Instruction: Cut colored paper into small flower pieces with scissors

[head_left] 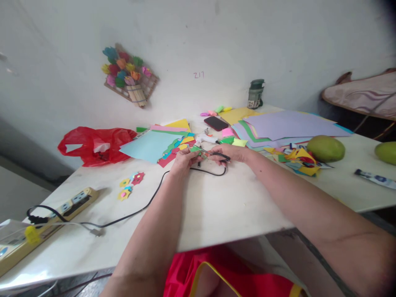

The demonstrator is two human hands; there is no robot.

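Over the middle of the white table, my left hand (pixel 185 157) is closed on a small piece of green paper (pixel 194 150). My right hand (pixel 230 152) grips scissors (pixel 221 156) with dark handles, their blades pointing left to the green paper. Whether the blades touch the paper is too small to tell. Just beyond my hands lies a white glue gun (pixel 207 138). Cut scraps of coloured paper (pixel 171 156) lie left of my left hand. Farther left are several small paper flowers (pixel 124 194) in yellow, red and blue.
A black cord (pixel 148 204) runs from the power strip (pixel 69 210) past my hands. Sheets of coloured paper (pixel 287 123), a phone (pixel 215 123) and a red plastic bag (pixel 93 144) lie farther back. On the right are paper scraps (pixel 301 161) and a green mango-like fruit (pixel 326 148).
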